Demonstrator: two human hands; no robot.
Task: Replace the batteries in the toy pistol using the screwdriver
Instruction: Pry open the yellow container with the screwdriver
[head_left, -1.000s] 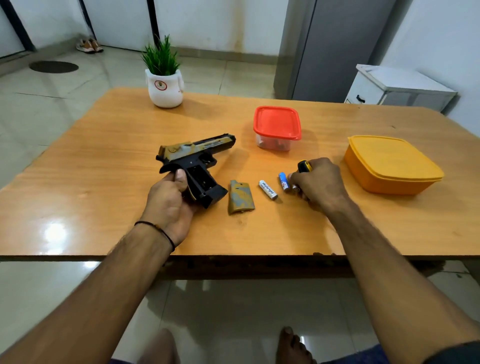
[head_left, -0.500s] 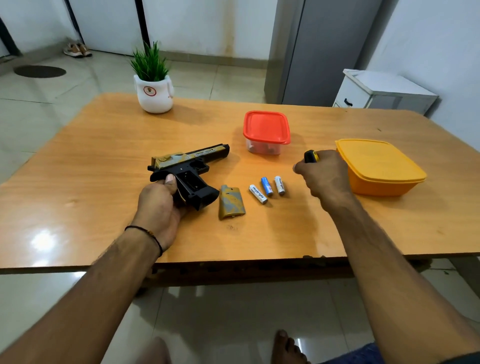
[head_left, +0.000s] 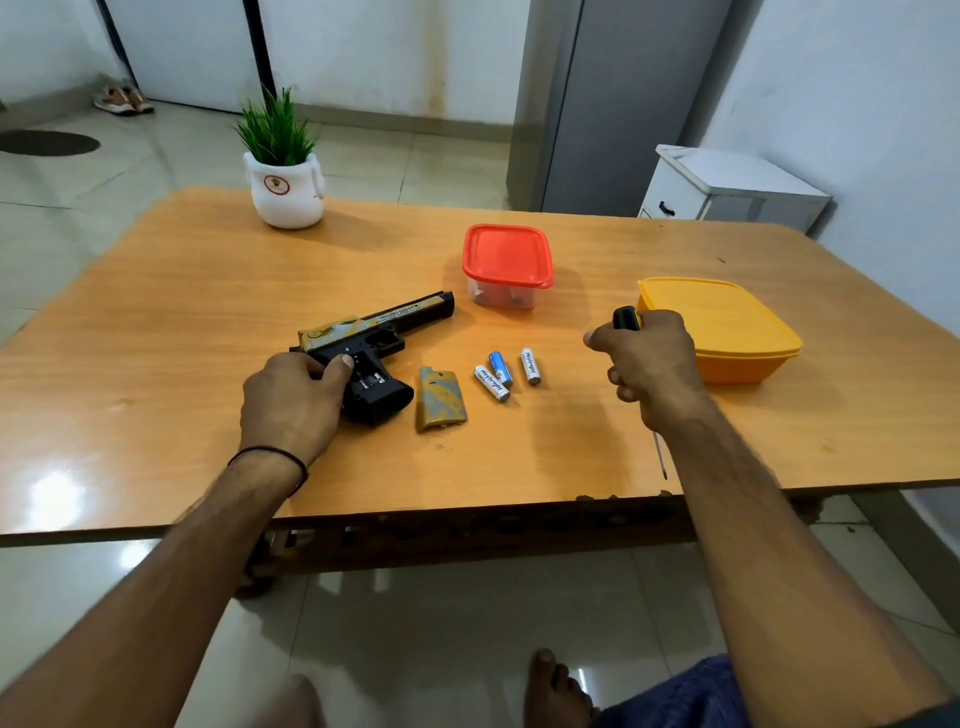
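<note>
The black and gold toy pistol (head_left: 395, 325) lies on its side on the wooden table (head_left: 182, 312), its grip compartment uncovered. My left hand (head_left: 293, 400) grips the pistol's handle. The gold battery cover (head_left: 440, 400) lies just right of the grip. Three batteries lie beside it: one white (head_left: 491, 383), one blue (head_left: 500, 368), one white (head_left: 530, 366). My right hand (head_left: 647, 364) grips the screwdriver (head_left: 626, 318), raised above the table right of the batteries; its black and yellow handle sticks out on top and its thin shaft (head_left: 660, 460) points down towards me.
A clear box with a red lid (head_left: 506, 254) stands behind the batteries. A yellow lidded box (head_left: 727, 322) sits close to my right hand. A white plant pot (head_left: 284, 192) stands at the far left. My bare feet show below the table's near edge.
My right hand has lifted away from the batteries with the screwdriver and moved right, leaving three batteries in plain view. My left hand has stayed on the pistol's grip.
</note>
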